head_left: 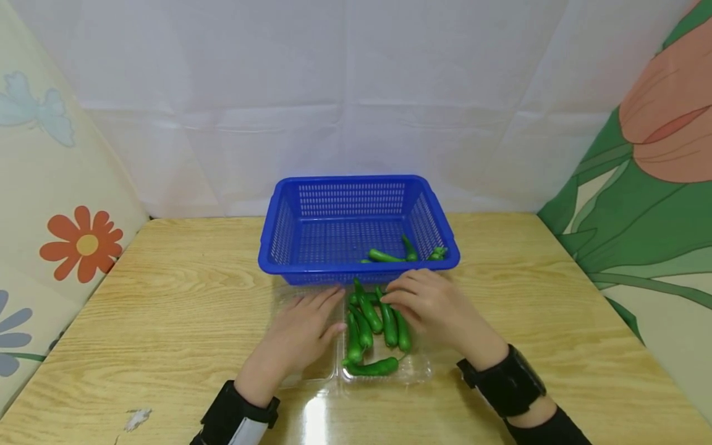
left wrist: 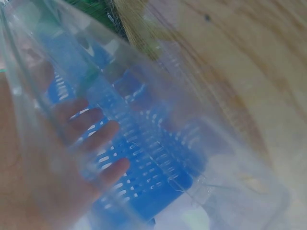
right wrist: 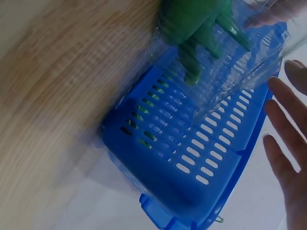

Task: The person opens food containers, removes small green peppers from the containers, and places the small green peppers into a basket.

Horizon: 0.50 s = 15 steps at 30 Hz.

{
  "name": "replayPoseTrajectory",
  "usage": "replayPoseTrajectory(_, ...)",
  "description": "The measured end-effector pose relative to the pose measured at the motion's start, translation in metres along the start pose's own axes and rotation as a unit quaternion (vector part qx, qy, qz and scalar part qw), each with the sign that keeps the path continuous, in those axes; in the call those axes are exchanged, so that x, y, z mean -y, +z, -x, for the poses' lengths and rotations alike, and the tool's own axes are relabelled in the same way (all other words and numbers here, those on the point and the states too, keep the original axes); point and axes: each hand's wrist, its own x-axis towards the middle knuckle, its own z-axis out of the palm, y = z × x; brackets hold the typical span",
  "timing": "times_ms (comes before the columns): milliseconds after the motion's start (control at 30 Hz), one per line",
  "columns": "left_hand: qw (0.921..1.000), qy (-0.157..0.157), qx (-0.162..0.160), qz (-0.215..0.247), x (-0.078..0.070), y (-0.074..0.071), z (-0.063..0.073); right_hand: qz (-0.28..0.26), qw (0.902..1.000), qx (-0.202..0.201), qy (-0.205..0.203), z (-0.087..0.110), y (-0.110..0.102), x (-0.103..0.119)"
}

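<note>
A clear plastic clamshell box (head_left: 414,371) lies in front of the blue basket, its lid half (head_left: 321,374) folded out to the left. Several green chili peppers (head_left: 391,330) lie in the right half, most pointing away and one crosswise at the near end. My left hand (head_left: 295,337) is over the lid half, fingers stretched forward; the left wrist view shows it through clear plastic (left wrist: 235,158). At the peppers' far right end is my right hand (head_left: 436,306), fingers loosely bent. In the right wrist view, nothing shows between its spread fingers (right wrist: 283,103).
The blue perforated basket (head_left: 358,269) stands directly behind the box, with a few more peppers (head_left: 384,255) at its near right corner. Wood-grain tabletop (head_left: 194,296) extends to both sides. A white sheet (head_left: 222,93) hangs behind, and printed panels flank the table.
</note>
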Motion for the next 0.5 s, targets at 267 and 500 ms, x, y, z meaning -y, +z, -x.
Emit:
replayPoseTrajectory(267, 1.0, -0.003, 0.0, -0.005, 0.0002, -0.0008, 0.0007, 0.002, 0.9949, 0.095, 0.035, -0.0017, 0.0056, 0.0072)
replayPoseTrajectory(500, 1.0, 0.0, 0.0, -0.002, 0.0001, 0.0002, -0.0003, 0.009, 0.9856, 0.155, 0.067, 0.0002, 0.0075, 0.0103)
